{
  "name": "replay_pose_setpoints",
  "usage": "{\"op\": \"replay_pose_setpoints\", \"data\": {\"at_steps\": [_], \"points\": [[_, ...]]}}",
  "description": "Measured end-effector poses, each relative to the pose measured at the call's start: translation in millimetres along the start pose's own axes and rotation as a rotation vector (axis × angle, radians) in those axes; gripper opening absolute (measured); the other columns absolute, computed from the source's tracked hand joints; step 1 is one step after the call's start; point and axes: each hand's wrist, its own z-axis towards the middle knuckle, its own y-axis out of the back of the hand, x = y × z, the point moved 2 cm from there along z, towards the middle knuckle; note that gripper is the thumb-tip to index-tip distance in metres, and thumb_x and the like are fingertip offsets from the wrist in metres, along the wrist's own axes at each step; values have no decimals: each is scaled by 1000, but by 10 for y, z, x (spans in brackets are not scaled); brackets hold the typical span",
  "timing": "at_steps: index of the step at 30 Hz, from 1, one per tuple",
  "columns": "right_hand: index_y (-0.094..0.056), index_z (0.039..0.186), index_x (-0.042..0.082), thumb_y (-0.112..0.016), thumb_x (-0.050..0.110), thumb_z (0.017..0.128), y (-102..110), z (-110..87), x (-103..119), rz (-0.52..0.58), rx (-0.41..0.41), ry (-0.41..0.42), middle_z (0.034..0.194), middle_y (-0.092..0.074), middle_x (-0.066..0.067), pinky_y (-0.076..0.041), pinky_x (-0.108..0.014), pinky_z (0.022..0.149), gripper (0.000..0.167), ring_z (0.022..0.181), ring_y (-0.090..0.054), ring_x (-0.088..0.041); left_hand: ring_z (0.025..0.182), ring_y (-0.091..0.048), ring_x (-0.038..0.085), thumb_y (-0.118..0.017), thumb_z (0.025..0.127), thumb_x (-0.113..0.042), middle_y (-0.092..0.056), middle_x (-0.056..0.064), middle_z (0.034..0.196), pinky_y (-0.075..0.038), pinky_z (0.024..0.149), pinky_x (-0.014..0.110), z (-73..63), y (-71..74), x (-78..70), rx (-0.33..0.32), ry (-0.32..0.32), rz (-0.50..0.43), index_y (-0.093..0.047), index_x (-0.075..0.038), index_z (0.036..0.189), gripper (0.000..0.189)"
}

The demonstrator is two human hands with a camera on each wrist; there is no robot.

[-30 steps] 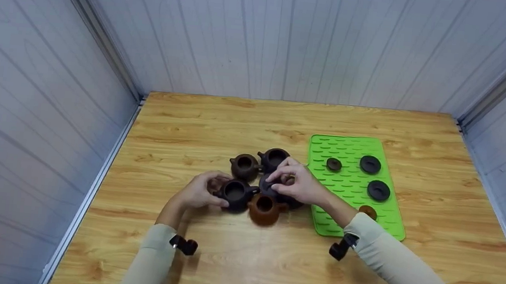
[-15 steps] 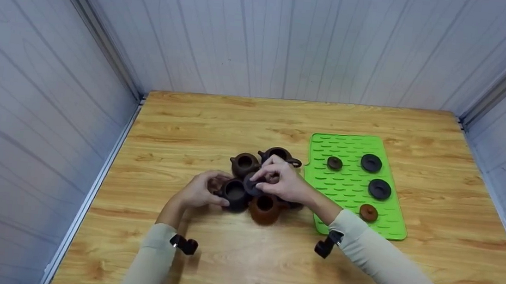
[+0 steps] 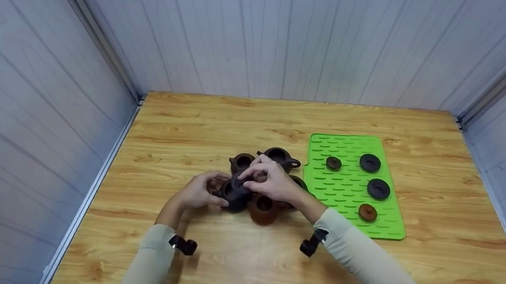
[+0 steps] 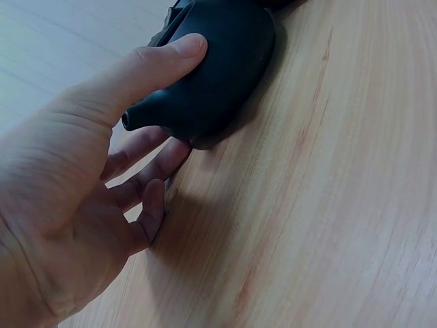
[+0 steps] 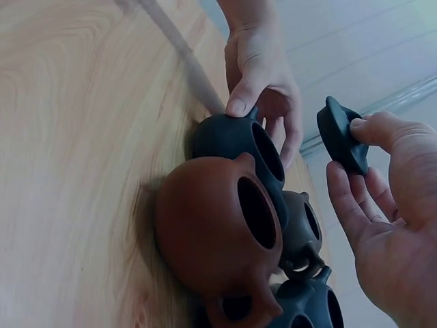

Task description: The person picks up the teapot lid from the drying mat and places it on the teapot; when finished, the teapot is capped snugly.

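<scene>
My left hand (image 3: 199, 191) holds a black teapot (image 3: 234, 204) on its spout side. In the left wrist view its thumb (image 4: 184, 49) lies on the pot's wall above the short spout (image 4: 140, 115), with fingers round the far side. A round black teapot lid (image 5: 341, 137) is pinched by its knob in my right hand (image 3: 272, 181). In the head view the lid overlaps this pot's open mouth; the right wrist view shows it tilted and apart from the pot. A reddish-brown teapot (image 3: 262, 215) without a lid stands right beside the black one.
Behind are a small brown teapot (image 3: 241, 161) and a black teapot (image 3: 288, 164), both lidless; another dark pot (image 3: 299, 183) is partly hidden by my right arm. On a green mat (image 3: 343, 146) lie two black lids (image 3: 378, 189), a small brown lid (image 3: 333, 163) and a reddish-brown lid (image 3: 368, 212).
My right hand has moved left with the black lid, from beyond the reddish-brown teapot to over the held black teapot. The left hand has stayed in place.
</scene>
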Motion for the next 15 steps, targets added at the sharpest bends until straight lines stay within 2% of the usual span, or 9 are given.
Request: {"op": "replay_pose_setpoints", "data": {"at_steps": [5, 8, 12, 15], "points": [[-88, 117, 11, -86, 13, 100, -60, 52, -42, 9, 5, -25, 121, -64, -15, -51, -25, 92, 18, 105, -58, -15, 130, -73, 40, -96, 89, -10, -74, 24, 144, -57, 114, 55, 0, 7, -7, 1, 4, 8, -66, -3, 151, 69], [-88, 119, 11, -86, 15, 101, -83, 80, -75, 11, 4, -34, 122, -64, -16, -54, -25, 91, 18, 105, -61, -19, 130, -73, 42, -95, 89, -9, -75, 25, 143, -57, 115, 56, 8, 9, 0, 3, 3, 3, -65, -3, 152, 70], [-88, 118, 10, -86, 15, 101, -112, 98, -120, 20, 1, -34, 124, -65, -18, -58, -27, 93, 18, 108, -65, -24, 129, -73, 41, -96, 89, -9, -75, 25, 142, -57, 114, 55, 6, 7, 0, 3, 4, -1, -65, -3, 153, 71], [-88, 118, 8, -85, 13, 100, -141, 107, -151, 21, 10, -30, 125, -67, -19, -61, -29, 95, 18, 113, -65, -23, 128, -74, 40, -96, 89, -9, -76, 25, 140, -57, 114, 54, -3, 4, 0, 2, 2, 3, -66, -3, 152, 70]]}}
